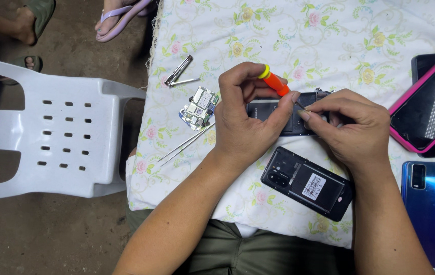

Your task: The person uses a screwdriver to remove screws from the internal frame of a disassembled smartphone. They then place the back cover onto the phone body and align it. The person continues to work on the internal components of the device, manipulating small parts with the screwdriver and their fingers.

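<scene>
The left hand [245, 122] is curling closed around an orange screwdriver [274, 81] with a yellow cap, its tip angling down toward the opened phone [273, 109]; the right hand [352, 127] is pinching narrowly at that phone's edge, fingertips touching it (whether a screw is between them is too small to tell); the phone is lying directly under and between both hands on the floral cloth [329, 35]. Just below, a black back cover [306, 183] is resting; left of the hands, a circuit board [198, 108], tweezers [179, 71] and thin metal rods [184, 145] are lying; at right, a pink-cased phone [426, 109] and a blue phone [434, 214] are sitting.
</scene>
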